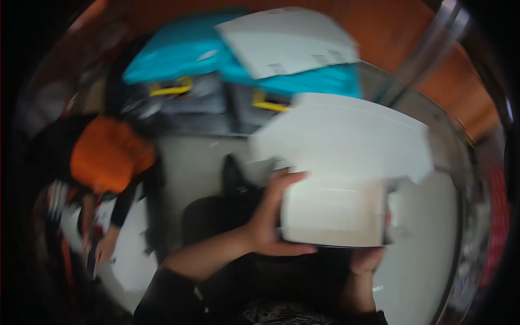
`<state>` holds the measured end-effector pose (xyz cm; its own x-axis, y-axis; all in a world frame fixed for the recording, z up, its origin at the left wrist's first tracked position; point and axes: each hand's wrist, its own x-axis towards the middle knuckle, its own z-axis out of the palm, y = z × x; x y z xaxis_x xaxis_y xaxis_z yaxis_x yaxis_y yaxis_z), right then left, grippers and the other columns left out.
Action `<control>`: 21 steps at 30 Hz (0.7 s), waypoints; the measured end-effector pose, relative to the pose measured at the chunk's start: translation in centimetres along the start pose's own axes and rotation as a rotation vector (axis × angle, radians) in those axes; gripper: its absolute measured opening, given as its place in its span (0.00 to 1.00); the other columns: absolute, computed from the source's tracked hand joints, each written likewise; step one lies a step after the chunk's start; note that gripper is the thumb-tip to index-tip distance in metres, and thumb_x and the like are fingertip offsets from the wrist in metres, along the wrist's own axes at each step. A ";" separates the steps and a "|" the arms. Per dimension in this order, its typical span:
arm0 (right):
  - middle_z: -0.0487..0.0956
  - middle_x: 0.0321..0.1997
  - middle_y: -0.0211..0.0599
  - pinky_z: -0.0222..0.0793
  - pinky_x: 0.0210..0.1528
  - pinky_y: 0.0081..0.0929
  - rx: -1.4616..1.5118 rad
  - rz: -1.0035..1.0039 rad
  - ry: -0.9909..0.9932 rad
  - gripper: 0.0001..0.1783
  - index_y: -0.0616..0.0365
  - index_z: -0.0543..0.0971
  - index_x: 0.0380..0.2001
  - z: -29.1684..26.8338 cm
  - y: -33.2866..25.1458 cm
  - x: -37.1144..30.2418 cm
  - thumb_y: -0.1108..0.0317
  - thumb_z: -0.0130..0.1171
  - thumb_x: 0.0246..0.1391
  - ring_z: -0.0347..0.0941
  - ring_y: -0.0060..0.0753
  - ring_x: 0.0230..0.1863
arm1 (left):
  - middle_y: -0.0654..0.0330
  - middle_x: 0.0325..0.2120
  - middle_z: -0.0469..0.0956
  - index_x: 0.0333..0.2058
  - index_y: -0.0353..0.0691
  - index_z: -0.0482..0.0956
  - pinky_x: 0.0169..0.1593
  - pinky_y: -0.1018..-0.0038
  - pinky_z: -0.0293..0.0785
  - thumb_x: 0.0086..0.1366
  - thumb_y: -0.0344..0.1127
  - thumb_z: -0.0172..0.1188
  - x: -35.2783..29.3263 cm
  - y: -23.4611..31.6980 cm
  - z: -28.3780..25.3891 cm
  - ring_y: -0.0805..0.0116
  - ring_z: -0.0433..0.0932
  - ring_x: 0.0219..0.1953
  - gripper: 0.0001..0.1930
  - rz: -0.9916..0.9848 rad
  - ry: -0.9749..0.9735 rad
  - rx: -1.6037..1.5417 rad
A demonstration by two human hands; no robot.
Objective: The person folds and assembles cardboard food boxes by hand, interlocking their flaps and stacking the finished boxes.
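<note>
I hold a white cardboard box (336,211) up in front of me with both hands. Its lid flap (346,135) stands open above it. My left hand (273,216) grips the box's left side, thumb under its lower edge. My right hand (367,259) supports the lower right corner from beneath; its fingers are mostly hidden behind the box. The picture is blurred by motion.
Another person in an orange top (108,154) bends over white sheets (130,244) at the left. Behind are teal covers (184,51) over dark crates with yellow handles (172,88), a flat white cardboard sheet (287,40), and a metal pole (428,49) at the right.
</note>
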<state>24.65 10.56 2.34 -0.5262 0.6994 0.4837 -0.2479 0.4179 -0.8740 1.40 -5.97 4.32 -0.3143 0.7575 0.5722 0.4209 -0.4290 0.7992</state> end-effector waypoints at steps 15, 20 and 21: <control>0.60 0.81 0.54 0.48 0.82 0.57 -0.476 -0.083 -0.039 0.48 0.64 0.57 0.78 -6.8 1.7 -2.1 0.43 0.59 0.69 0.56 0.56 0.81 | 0.48 0.63 0.56 0.71 0.48 0.61 0.71 0.56 0.59 0.58 0.67 0.75 1.4 -2.4 2.9 0.43 0.59 0.69 0.52 0.045 -0.017 -0.441; 0.58 0.81 0.56 0.47 0.82 0.58 -0.509 -0.087 -0.087 0.49 0.66 0.56 0.78 -7.7 1.5 -1.8 0.41 0.57 0.69 0.55 0.58 0.81 | 0.46 0.64 0.57 0.72 0.44 0.60 0.71 0.56 0.58 0.59 0.63 0.75 1.7 -3.0 2.5 0.44 0.59 0.69 0.51 0.116 0.049 -0.375; 0.57 0.81 0.57 0.46 0.82 0.58 -0.510 -0.090 -0.094 0.50 0.66 0.55 0.78 -7.8 1.5 -1.9 0.41 0.56 0.69 0.55 0.59 0.81 | 0.46 0.64 0.57 0.72 0.42 0.60 0.70 0.56 0.58 0.59 0.62 0.75 1.9 -2.9 2.2 0.45 0.59 0.69 0.51 0.107 0.101 -0.383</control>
<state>31.64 14.41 0.48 -0.5978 0.6021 0.5293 0.1191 0.7196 -0.6841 1.49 -2.19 2.74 -0.3758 0.6549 0.6557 0.1141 -0.6695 0.7340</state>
